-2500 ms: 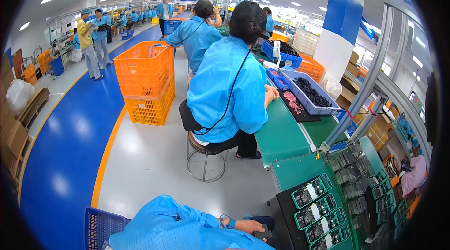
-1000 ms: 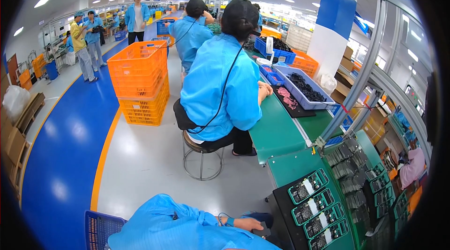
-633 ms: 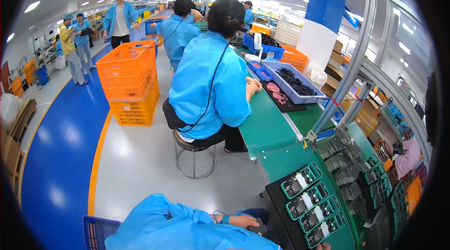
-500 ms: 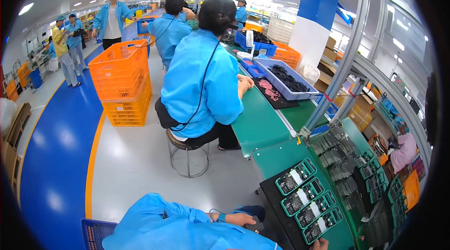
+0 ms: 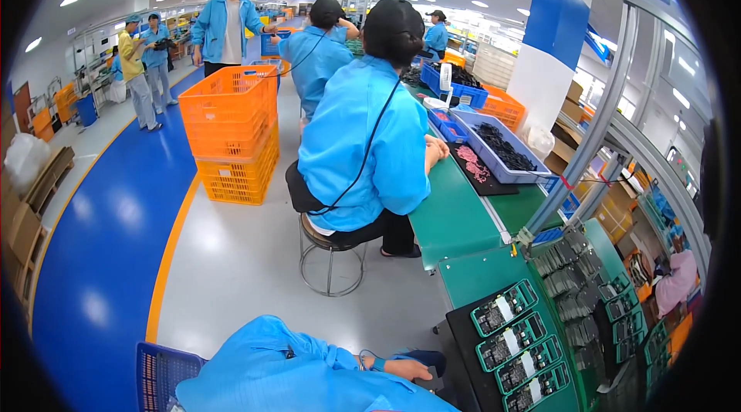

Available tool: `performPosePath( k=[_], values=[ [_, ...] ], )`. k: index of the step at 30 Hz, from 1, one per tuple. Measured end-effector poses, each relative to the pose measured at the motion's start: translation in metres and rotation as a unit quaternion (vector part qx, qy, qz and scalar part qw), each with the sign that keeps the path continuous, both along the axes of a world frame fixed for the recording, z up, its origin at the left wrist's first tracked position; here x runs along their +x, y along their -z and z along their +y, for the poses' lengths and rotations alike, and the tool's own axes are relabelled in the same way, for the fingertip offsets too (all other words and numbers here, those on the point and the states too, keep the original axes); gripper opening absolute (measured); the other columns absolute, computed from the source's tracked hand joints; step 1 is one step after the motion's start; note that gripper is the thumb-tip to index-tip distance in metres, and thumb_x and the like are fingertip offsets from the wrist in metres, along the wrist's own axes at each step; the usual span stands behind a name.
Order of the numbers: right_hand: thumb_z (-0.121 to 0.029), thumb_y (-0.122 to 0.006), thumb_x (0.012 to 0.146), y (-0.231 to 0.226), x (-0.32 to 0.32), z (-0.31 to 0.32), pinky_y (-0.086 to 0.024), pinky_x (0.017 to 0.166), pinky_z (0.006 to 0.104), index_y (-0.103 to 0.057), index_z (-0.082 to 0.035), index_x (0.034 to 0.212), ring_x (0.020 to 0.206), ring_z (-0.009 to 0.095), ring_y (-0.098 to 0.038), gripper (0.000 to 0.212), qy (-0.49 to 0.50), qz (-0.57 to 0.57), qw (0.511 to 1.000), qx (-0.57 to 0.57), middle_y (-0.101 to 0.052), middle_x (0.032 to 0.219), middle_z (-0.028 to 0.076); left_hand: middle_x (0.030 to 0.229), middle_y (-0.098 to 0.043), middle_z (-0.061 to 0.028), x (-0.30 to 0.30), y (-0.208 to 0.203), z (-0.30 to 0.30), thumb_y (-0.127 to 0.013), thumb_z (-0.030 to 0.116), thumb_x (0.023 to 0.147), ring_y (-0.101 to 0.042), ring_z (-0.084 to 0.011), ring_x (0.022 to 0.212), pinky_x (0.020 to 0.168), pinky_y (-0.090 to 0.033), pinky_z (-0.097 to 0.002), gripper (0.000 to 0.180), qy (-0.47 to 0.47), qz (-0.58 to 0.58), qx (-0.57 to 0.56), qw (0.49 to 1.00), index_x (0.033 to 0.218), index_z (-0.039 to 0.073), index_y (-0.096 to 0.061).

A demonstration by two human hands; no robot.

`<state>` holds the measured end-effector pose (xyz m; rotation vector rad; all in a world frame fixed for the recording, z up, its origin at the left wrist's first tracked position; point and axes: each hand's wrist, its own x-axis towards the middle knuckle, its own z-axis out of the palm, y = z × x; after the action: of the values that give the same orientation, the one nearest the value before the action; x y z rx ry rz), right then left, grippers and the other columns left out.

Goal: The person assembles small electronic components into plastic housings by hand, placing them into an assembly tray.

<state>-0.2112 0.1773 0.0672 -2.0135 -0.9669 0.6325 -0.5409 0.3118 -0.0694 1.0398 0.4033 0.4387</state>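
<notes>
Circuit boards in fixtures, bench at lower right

Circuit boards (image 5: pixel 515 339) seated in green holders on black tray (image 5: pixel 471 350), right of left hand (image 5: pixel 401 369). Hand resting flat at tray's near edge, fingers loose, grasping nothing. Right hand out of frame. Beyond: green conveyor (image 5: pixel 451 219), seated co-worker (image 5: pixel 363 149) on stool (image 5: pixel 330 257), orange crates (image 5: pixel 231 134). Blue basket (image 5: pixel 158 373) cut off by frame edge, contents unreadable.

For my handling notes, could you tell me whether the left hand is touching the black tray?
Cannot tell. The head view shows the left hand close beside the black tray, but the dark edge there hides any gap.
</notes>
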Motion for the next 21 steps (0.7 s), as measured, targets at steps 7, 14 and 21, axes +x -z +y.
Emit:
performPosePath(
  k=[7,14,21],
  values=[
    [-0.021,-0.057,0.087,0.004,-0.001,0.005,-0.044,0.039,0.0276,-0.050,0.004,0.096,0.042,0.016,-0.055,0.027,0.033,-0.010,0.999,-0.015,-0.057,0.059,0.010,0.104,-0.057,-0.0208,0.000,0.000,-0.003,-0.057,0.019,0.088,-0.053,-0.0354,0.106,0.092,-0.041,-0.0368,0.026,-0.013,-0.020,-0.057,0.998,0.107,0.002,-0.058],
    [-0.023,-0.058,0.087,0.005,-0.005,-0.005,-0.043,0.039,0.0282,-0.052,0.004,0.093,0.043,0.016,-0.056,0.029,0.042,-0.037,0.998,-0.012,-0.058,0.061,0.011,0.099,-0.057,-0.0216,0.001,-0.004,-0.003,-0.061,0.014,0.082,-0.055,-0.0358,0.099,0.085,-0.044,-0.0374,0.026,-0.007,-0.049,-0.026,0.998,0.105,0.001,-0.057],
    [-0.025,-0.060,0.086,0.004,-0.001,0.005,-0.045,0.041,0.0294,-0.051,0.003,0.098,0.045,0.018,-0.058,0.032,0.022,-0.078,0.996,-0.022,-0.061,0.066,0.014,0.094,-0.057,-0.0217,0.004,0.008,-0.010,-0.063,0.014,0.078,-0.055,-0.0368,0.095,0.081,-0.045,-0.0376,0.030,-0.032,-0.087,-0.036,0.995,0.102,-0.002,-0.057]
  ],
)
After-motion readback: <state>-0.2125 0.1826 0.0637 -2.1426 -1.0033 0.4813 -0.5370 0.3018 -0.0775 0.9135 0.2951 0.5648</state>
